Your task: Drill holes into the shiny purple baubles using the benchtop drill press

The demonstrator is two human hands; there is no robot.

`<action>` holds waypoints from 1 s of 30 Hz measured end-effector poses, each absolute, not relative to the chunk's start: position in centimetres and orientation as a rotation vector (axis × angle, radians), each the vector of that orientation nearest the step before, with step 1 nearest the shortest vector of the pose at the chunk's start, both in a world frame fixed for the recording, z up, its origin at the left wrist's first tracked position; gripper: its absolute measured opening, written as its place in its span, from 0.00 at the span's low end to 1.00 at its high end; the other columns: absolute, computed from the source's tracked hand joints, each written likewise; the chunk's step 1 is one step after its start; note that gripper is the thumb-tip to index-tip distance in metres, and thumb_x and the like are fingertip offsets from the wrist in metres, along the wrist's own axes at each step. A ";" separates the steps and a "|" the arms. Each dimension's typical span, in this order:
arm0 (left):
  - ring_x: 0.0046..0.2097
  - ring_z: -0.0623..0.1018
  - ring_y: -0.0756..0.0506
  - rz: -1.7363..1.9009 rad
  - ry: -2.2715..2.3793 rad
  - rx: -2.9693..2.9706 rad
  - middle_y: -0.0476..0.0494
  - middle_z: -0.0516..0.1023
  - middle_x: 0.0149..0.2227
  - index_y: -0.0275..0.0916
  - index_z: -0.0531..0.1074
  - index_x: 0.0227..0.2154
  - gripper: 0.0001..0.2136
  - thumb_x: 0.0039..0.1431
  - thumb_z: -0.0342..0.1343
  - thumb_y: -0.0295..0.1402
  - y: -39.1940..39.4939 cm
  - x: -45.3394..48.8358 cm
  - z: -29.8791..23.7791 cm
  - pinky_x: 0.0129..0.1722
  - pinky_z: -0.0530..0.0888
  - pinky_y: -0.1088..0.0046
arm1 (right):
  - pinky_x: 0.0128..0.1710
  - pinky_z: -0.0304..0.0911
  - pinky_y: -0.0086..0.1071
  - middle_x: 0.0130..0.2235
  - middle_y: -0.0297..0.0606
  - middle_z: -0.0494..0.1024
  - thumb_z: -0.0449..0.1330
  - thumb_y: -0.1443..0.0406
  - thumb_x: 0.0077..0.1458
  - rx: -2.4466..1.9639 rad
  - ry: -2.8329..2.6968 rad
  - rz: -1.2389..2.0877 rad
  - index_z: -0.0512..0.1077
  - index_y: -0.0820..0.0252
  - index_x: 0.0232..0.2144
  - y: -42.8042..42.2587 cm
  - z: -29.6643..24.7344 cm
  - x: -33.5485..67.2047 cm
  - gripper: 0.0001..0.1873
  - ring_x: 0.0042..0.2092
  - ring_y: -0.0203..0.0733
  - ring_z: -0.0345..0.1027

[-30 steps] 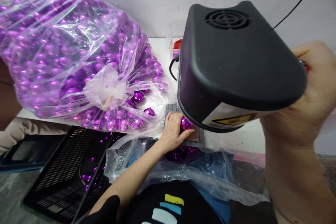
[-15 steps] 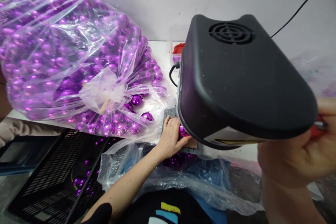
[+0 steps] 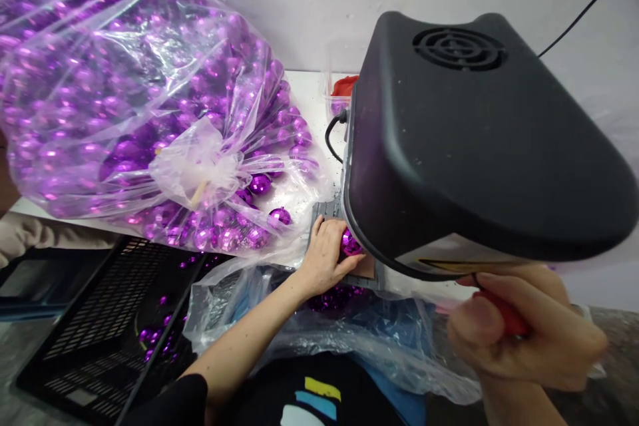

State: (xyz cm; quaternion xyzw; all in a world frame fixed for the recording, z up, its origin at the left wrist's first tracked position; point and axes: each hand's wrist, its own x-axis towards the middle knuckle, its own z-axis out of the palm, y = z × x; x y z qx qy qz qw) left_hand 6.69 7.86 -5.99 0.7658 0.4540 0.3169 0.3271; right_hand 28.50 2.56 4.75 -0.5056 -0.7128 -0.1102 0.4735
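My left hand (image 3: pixel 325 253) is closed around the side of a shiny purple mirror-faceted ball (image 3: pixel 351 243). The ball sits on the grey base (image 3: pixel 327 210) of a black-covered bench machine (image 3: pixel 464 140), partly hidden by its overhanging housing. At the right, my right hand (image 3: pixel 529 326) grips a red handle (image 3: pixel 506 315) just below the housing's front end. Loose purple balls (image 3: pixel 260 184) lie to the left of the base. Whatever tool the housing carries underneath is out of sight.
A large tied clear bag (image 3: pixel 124 93) of purple balls fills the left of the white table (image 3: pixel 302 90). Below it stands a black crate (image 3: pixel 94 326) holding more balls. Clear plastic sheeting (image 3: pixel 399 353) covers my lap. A clear container (image 3: pixel 344 66) with something red stands behind.
My right hand has swung inward and down from the right edge with the red handle. My left hand stays on the ball. The whole view has shifted slightly.
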 end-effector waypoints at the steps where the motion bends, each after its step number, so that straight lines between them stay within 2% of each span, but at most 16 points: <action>1: 0.58 0.73 0.35 0.821 1.190 1.998 0.37 0.79 0.50 0.42 0.74 0.50 0.18 0.62 0.57 0.45 7.9 6.7 -5.9 0.70 0.53 0.44 | 0.29 0.65 0.29 0.31 0.35 0.74 0.59 0.63 0.55 -1.198 -1.773 -0.291 0.70 0.59 0.30 2.6 4.6 28.5 0.05 0.34 0.34 0.70; 10: 0.57 0.74 0.35 0.802 1.179 1.936 0.40 0.79 0.48 0.44 0.75 0.49 0.17 0.62 0.57 0.47 8.0 6.6 -5.8 0.68 0.60 0.49 | 0.27 0.59 0.25 0.30 0.34 0.69 0.56 0.64 0.60 -1.188 -1.855 -0.276 0.68 0.61 0.30 2.4 4.3 28.0 0.08 0.32 0.29 0.63; 16: 0.58 0.73 0.34 0.842 1.191 1.896 0.37 0.79 0.48 0.41 0.75 0.47 0.17 0.61 0.58 0.46 7.8 6.7 -5.8 0.69 0.57 0.42 | 0.30 0.59 0.27 0.32 0.37 0.70 0.54 0.67 0.60 -1.226 -1.845 -0.307 0.68 0.61 0.29 2.0 3.2 27.5 0.07 0.35 0.31 0.65; 22: 0.58 0.73 0.33 0.896 1.185 1.901 0.35 0.78 0.50 0.40 0.74 0.49 0.18 0.61 0.59 0.45 7.8 6.9 -6.4 0.67 0.59 0.40 | 0.34 0.62 0.28 0.34 0.37 0.71 0.55 0.70 0.56 -1.200 -1.841 -0.343 0.69 0.60 0.32 2.2 2.1 27.3 0.04 0.37 0.32 0.67; 26: 0.58 0.73 0.34 0.895 1.182 1.911 0.35 0.77 0.51 0.40 0.73 0.49 0.18 0.61 0.59 0.45 7.8 6.8 -6.3 0.68 0.56 0.40 | 0.29 0.57 0.26 0.29 0.35 0.70 0.56 0.70 0.53 -1.156 -1.862 -0.365 0.70 0.60 0.29 4.0 -0.2 27.1 0.03 0.33 0.31 0.63; 30: 0.58 0.73 0.34 0.836 1.181 1.908 0.35 0.77 0.52 0.40 0.72 0.50 0.19 0.60 0.60 0.45 7.8 6.7 -5.7 0.68 0.58 0.42 | 0.27 0.52 0.27 0.24 0.35 0.66 0.56 0.68 0.53 -1.159 -1.858 -0.334 0.69 0.61 0.24 5.0 -1.6 27.0 0.07 0.28 0.30 0.57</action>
